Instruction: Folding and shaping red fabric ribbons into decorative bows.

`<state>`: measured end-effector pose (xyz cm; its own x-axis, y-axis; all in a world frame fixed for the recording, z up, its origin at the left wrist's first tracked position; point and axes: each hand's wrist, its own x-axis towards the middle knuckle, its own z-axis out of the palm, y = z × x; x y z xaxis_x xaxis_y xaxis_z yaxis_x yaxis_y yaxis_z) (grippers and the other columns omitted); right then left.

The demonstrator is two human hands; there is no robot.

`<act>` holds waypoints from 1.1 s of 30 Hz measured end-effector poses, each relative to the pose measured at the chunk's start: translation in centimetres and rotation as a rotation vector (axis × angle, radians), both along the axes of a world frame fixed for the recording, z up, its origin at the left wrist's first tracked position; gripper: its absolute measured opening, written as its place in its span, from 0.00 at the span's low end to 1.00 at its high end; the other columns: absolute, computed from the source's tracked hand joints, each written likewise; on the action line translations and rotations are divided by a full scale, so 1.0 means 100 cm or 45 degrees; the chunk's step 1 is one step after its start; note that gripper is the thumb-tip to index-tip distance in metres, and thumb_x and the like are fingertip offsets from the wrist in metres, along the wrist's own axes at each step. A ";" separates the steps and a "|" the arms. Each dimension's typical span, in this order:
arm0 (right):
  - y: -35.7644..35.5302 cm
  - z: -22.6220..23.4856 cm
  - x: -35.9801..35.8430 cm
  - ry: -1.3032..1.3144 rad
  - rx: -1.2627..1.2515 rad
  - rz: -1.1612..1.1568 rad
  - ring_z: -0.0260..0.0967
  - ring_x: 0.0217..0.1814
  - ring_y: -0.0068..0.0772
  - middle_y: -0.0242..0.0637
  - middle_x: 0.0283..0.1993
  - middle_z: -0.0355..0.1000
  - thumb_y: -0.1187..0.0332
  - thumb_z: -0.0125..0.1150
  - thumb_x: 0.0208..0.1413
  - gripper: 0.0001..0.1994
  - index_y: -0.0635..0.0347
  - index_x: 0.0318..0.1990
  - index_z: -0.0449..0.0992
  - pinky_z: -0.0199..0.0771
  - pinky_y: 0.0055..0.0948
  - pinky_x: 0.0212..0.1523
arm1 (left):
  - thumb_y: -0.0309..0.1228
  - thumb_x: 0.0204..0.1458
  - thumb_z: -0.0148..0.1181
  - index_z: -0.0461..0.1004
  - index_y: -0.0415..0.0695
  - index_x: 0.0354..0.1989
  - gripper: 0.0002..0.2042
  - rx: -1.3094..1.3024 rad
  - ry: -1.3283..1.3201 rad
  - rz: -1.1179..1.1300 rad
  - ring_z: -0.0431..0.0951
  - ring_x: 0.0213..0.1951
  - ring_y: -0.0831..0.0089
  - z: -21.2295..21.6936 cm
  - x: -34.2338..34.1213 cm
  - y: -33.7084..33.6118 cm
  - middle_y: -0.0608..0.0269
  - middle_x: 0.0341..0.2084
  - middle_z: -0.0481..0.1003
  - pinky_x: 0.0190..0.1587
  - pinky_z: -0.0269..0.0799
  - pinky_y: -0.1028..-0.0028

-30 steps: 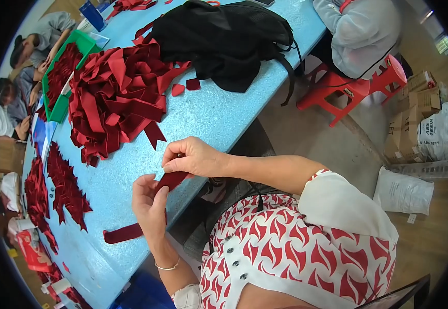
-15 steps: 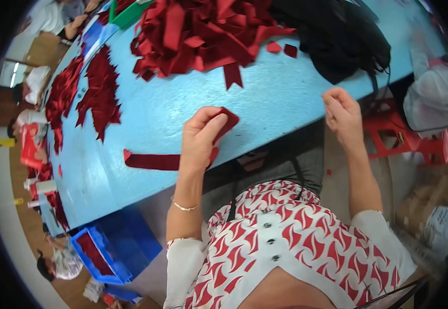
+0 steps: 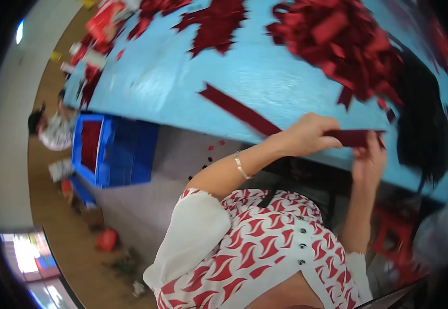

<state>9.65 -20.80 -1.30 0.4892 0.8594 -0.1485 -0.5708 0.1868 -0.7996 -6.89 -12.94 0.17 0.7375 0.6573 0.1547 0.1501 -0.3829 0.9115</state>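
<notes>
A short stretch of dark red ribbon point(image 3: 354, 138) spans the gap between my two hands, over the table's near edge. My left hand point(image 3: 309, 135) pinches one side of it between thumb and fingers. At the other end, the fingers of my right hand point(image 3: 370, 157) are closed on the ribbon, which sticks out slightly past them. A longer dark red strip point(image 3: 239, 109) with a notched end lies across the blue table point(image 3: 162, 77) and runs under my left wrist; whether it is the same ribbon is hidden.
Beyond my hands is a big heap of red ribbon pieces point(image 3: 337, 44). Notched dark red ribbons point(image 3: 216, 26) lie farther left. A black cloth item point(image 3: 422, 113) is at the right. Below the table's left edge stands a blue bin point(image 3: 126, 154); a red stool point(image 3: 389, 226) is at lower right.
The view has swung, so the table and heap appear farther right. My right hand, before apart with nothing visible in it, has joined the left and grips the ribbon, which is now stretched out.
</notes>
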 end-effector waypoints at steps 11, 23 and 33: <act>-0.030 -0.007 0.094 -0.180 0.060 -0.404 0.63 0.26 0.20 0.32 0.30 0.70 0.73 0.58 0.50 0.04 0.57 0.33 0.70 0.62 0.18 0.26 | 0.34 0.41 0.62 0.69 0.38 0.25 0.12 0.036 0.322 -0.171 0.66 0.14 0.70 0.022 -0.068 0.032 0.58 0.11 0.66 0.20 0.62 0.72; -0.030 -0.027 0.138 0.128 0.090 -0.482 0.70 0.39 0.31 0.38 0.36 0.72 0.75 0.57 0.49 0.08 0.60 0.38 0.71 0.73 0.30 0.37 | 0.27 0.46 0.55 0.72 0.38 0.25 0.05 -0.652 0.443 0.150 0.66 0.13 0.83 0.031 -0.148 0.056 0.68 0.12 0.70 0.16 0.60 0.84; -0.045 0.022 0.156 -0.287 0.244 -0.653 0.71 0.31 0.28 0.37 0.33 0.73 0.72 0.58 0.49 0.08 0.61 0.38 0.71 0.76 0.23 0.32 | 0.26 0.49 0.52 0.73 0.38 0.27 0.05 -1.127 0.198 0.010 0.60 0.11 0.88 0.023 -0.154 0.002 0.72 0.11 0.67 0.16 0.60 0.85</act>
